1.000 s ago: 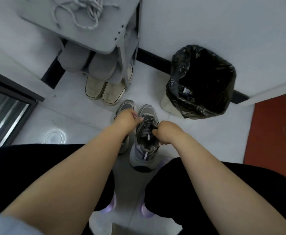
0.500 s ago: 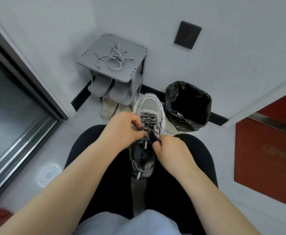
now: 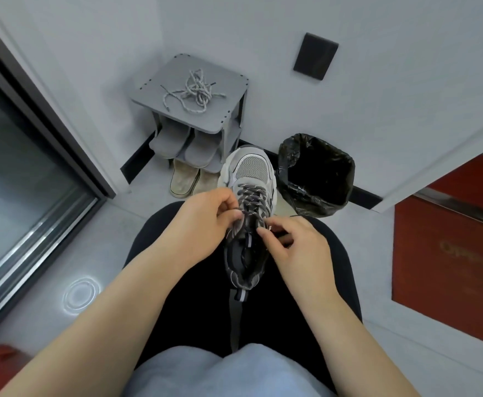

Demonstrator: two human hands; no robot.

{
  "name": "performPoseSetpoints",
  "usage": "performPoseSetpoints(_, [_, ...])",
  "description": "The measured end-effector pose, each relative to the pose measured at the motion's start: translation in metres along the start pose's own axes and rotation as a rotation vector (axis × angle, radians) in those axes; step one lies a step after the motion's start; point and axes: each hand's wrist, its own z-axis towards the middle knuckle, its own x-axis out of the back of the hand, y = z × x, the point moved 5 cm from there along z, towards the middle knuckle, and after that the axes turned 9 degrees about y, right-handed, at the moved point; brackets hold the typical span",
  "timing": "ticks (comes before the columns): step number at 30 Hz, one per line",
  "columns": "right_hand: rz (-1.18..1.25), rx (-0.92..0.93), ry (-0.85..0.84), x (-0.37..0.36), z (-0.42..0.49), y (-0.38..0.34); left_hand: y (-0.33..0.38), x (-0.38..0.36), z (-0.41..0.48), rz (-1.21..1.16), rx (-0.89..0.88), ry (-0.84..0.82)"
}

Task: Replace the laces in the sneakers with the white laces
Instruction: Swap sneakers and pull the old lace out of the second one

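A grey mesh-toed sneaker (image 3: pixel 250 170) with dark speckled laces (image 3: pixel 251 199) rests on my lap, toe pointing away from me. My left hand (image 3: pixel 206 222) pinches the lace at the sneaker's left side near the upper eyelets. At the right side of the tongue, my right hand (image 3: pixel 294 245) has its fingers curled on the lace. A tangle of white laces (image 3: pixel 193 91) lies on top of the small grey shoe rack (image 3: pixel 229 116) by the wall. The second sneaker is not in sight.
The rack holds grey slippers (image 3: pixel 183 144), with beige slippers (image 3: pixel 187 180) on the floor below. A bin lined with a black bag (image 3: pixel 317 173) stands right of the sneaker. A glass door (image 3: pixel 19 173) runs along the left, a red panel (image 3: pixel 452 253) at the right.
The sneaker came up from the floor onto my lap and the view rose. Both hands stayed on its laces and now work at the upper eyelets.
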Motion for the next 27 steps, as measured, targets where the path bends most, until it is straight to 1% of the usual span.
performPoseSetpoints(4, [0.073, -0.038, -0.038, -0.009, 0.006, 0.002, 0.004, 0.000, 0.002, -0.032, -0.012, -0.019])
performPoseSetpoints(7, [0.087, -0.047, -0.089, -0.012, 0.017, 0.001, 0.008, 0.003, 0.004, 0.031, -0.053, -0.032])
performPoseSetpoints(10, [0.164, -0.118, -0.217, -0.008, 0.027, -0.003, 0.012, 0.008, 0.010, 0.161, -0.081, -0.088])
performPoseSetpoints(12, [0.201, -0.126, -0.334, -0.002, 0.034, -0.011, 0.012, 0.014, 0.014, 0.260, -0.089, -0.184])
performPoseSetpoints(14, [0.122, -0.062, -0.453, 0.006, 0.043, -0.019, 0.013, 0.018, 0.018, 0.360, -0.111, -0.298])
performPoseSetpoints(16, [0.064, -0.029, -0.483, 0.013, 0.055, -0.021, 0.014, 0.018, 0.022, 0.425, -0.120, -0.367])
performPoseSetpoints(17, [0.026, -0.025, -0.475, 0.016, 0.060, -0.018, 0.016, 0.019, 0.024, 0.448, -0.123, -0.365])
performPoseSetpoints(19, [-0.153, -0.004, -0.485, 0.014, 0.063, -0.006, 0.018, 0.023, 0.029, 0.455, -0.140, -0.296])
performPoseSetpoints(21, [-0.294, 0.053, -0.509, 0.005, 0.056, 0.005, 0.013, 0.035, 0.032, 0.348, -0.085, -0.189])
performPoseSetpoints(22, [-0.295, 0.077, -0.496, 0.001, 0.052, 0.008, 0.007, 0.042, 0.033, 0.220, -0.004, -0.147])
performPoseSetpoints(23, [-0.254, 0.078, -0.462, 0.002, 0.049, 0.009, 0.000, 0.046, 0.031, 0.043, 0.102, -0.127])
performPoseSetpoints(25, [-0.089, -0.036, -0.314, 0.017, 0.052, 0.013, -0.008, 0.048, 0.025, -0.377, 0.302, -0.135])
performPoseSetpoints(27, [0.216, -0.267, -0.151, 0.037, 0.055, 0.022, -0.012, 0.045, 0.018, -0.703, 0.414, -0.155])
